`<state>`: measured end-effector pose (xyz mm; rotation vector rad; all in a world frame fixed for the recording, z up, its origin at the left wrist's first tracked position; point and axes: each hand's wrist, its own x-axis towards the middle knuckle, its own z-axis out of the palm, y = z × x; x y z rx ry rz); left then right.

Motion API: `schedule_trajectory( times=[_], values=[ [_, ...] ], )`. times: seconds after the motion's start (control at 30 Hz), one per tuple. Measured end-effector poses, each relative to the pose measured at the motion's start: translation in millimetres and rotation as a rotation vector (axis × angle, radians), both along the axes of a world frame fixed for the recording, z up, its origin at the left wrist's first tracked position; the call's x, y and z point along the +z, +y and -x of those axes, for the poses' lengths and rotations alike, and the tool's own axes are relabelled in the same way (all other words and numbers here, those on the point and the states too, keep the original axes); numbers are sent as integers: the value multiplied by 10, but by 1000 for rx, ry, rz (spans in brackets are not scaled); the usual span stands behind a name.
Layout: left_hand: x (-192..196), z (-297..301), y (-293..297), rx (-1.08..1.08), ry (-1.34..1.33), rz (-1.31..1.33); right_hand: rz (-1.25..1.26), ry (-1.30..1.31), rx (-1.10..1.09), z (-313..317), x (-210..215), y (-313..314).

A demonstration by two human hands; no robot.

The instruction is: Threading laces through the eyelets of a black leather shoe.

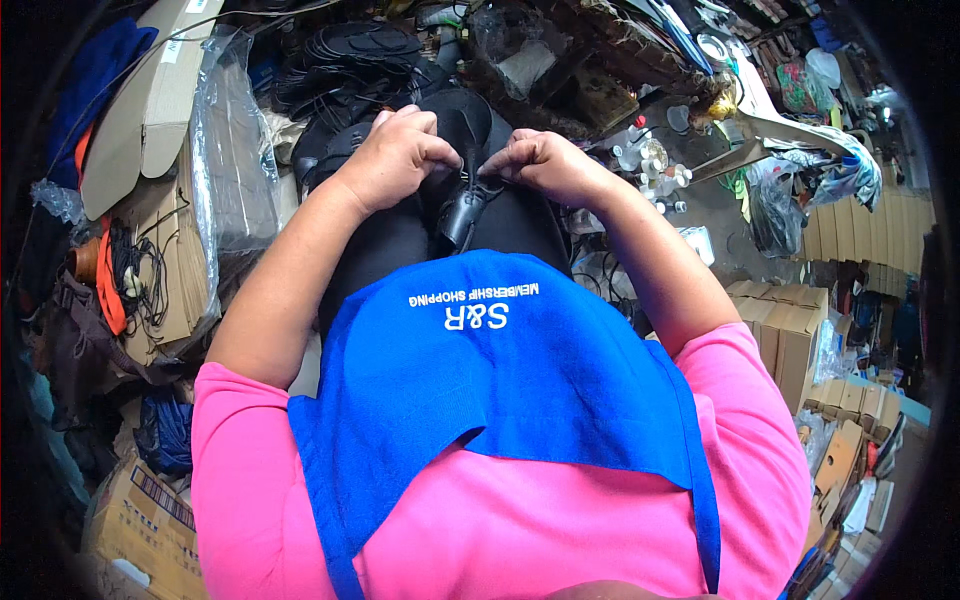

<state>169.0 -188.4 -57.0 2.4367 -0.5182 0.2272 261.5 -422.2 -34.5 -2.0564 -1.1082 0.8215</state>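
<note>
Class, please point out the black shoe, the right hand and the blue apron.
Black shoe (461,218): head view, on its glossy end nearest the wearer.
Right hand (552,168): head view, on the back.
Blue apron (400,375): head view, on the front cloth.

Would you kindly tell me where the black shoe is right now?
In the head view, the black shoe is at upper centre, between the left hand and the right hand, just above the blue apron.
</note>
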Motion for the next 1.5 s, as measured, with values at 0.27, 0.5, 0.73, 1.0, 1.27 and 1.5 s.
schedule_trajectory(
  times=[0.27,0.5,0.73,1.0,1.27,1.5],
  values=[
    [115,183,-61,52,-62,-80,10,-319,-8,163,59,-39],
    [119,130,-82,20,-48,-53,-25,-243,-32,146,33,-26],
    [12,265,-134,161,71,97,-79,-350,-117,288,-82,-93],
    [-23,195,32,73,24,81,-83,-488,-12,246,23,-54],
    [-3,207,52,124,103,216,-28,-499,-17,283,122,-67],
    [-31,220,48,123,83,190,52,-468,-4,239,198,-31]
  ],
)
